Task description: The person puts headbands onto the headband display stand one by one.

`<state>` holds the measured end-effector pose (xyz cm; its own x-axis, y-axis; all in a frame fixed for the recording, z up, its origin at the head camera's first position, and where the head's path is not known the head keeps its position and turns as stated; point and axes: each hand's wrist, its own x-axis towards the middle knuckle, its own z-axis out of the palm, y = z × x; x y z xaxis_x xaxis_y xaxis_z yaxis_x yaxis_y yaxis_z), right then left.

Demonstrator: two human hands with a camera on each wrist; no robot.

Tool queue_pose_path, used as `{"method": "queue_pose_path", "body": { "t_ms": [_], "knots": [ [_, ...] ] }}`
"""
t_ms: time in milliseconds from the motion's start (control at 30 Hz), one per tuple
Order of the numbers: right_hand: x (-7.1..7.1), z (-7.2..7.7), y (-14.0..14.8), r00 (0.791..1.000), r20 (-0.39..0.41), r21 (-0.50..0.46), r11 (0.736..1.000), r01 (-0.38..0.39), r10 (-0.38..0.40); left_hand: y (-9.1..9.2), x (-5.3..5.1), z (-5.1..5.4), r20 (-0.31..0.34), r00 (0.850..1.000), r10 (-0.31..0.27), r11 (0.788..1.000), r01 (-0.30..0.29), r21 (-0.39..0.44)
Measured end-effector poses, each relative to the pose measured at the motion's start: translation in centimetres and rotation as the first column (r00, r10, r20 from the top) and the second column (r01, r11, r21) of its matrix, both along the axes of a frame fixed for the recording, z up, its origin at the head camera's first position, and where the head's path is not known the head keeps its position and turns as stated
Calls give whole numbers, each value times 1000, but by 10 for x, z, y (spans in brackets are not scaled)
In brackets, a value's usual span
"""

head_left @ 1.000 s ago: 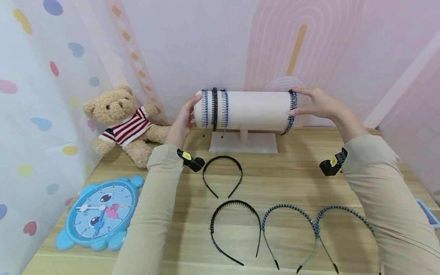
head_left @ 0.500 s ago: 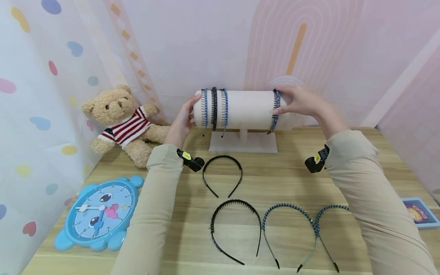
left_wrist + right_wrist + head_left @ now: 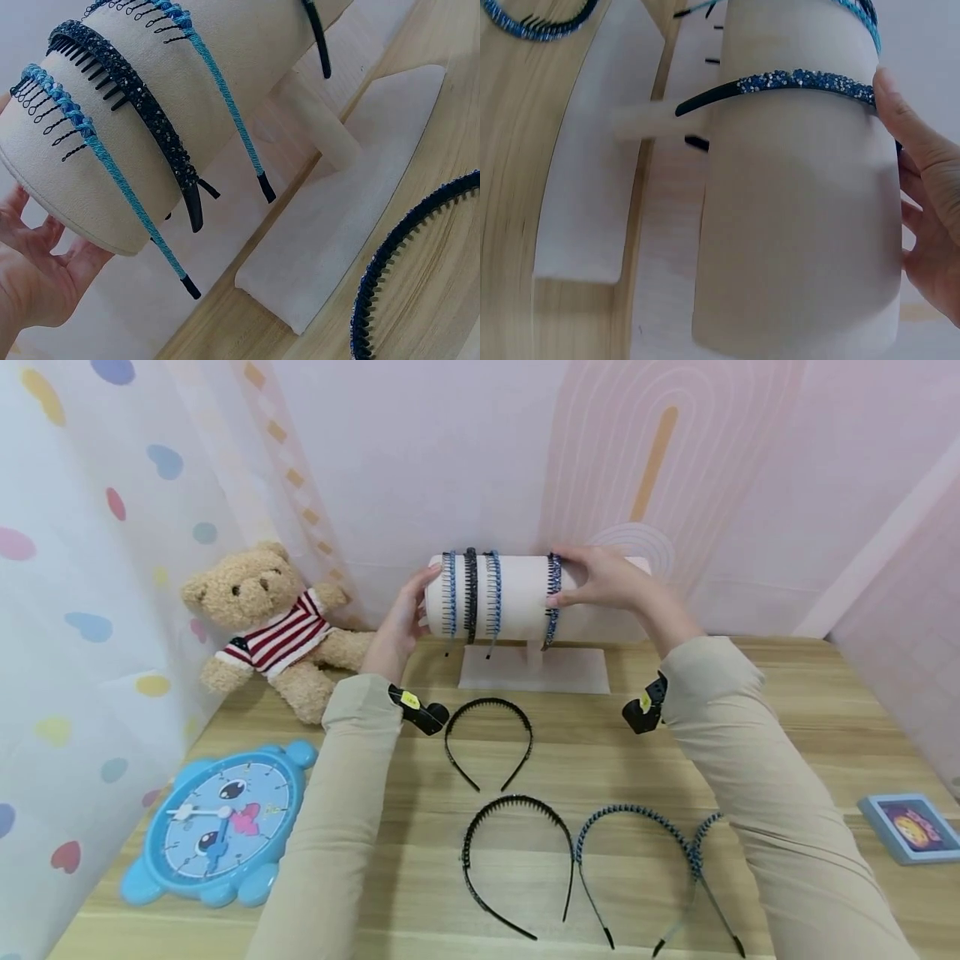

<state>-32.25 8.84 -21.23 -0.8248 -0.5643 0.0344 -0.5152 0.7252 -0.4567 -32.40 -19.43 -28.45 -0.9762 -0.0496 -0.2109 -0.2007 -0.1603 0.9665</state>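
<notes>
A white padded cylinder display stand [image 3: 521, 610] stands at the back of the table on a flat base. My left hand [image 3: 401, 618] holds its left end, with the palm near the end face in the left wrist view. Near that end sit two blue braided headbands [image 3: 448, 597] and, between them, a black glittery one [image 3: 139, 94]. My right hand [image 3: 611, 581] pinches a blue glitter headband [image 3: 802, 79] fitted over the cylinder right of its middle. The thumb lies on the front of the band and the fingers reach over the top, partly hidden.
Several headbands lie on the table, including a small black one [image 3: 489, 702], a larger black one [image 3: 517, 800] and a blue one [image 3: 633, 810]. A blue toy clock [image 3: 225, 822], a teddy bear [image 3: 277, 627] and a blue-framed picture [image 3: 911, 828] are also there.
My right hand has slid the glitter headband leftward along the cylinder, from its right end to just right of the middle. My left hand has stayed at the left end.
</notes>
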Motion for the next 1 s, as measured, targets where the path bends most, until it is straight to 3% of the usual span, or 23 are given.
{"method": "queue_pose_path", "body": {
  "t_ms": [133,367,567,633,833,1000],
  "knots": [
    [-1,-2,-13,999,-16,-15,999,-40,40,1,1,-2,-11,1000,-1,1000,1,0],
    [0,-3,-27,998,-26,3,998,-60,60,-2,-14,-15,-9,1000,-20,1000,20,13],
    [2,-1,-30,998,-25,77,996,-52,54,12,5,-1,-3,1000,-20,1000,20,-22],
    [2,-1,-30,999,-12,98,994,-46,47,14,6,-1,-1,1000,-20,999,20,-26],
    [4,-1,-26,999,-4,121,992,-37,38,9,-12,-14,9,1000,-19,1000,19,-14],
    [8,-2,-4,992,-116,26,999,43,-39,4,-25,-23,14,999,-33,999,33,11]
  ]
}}
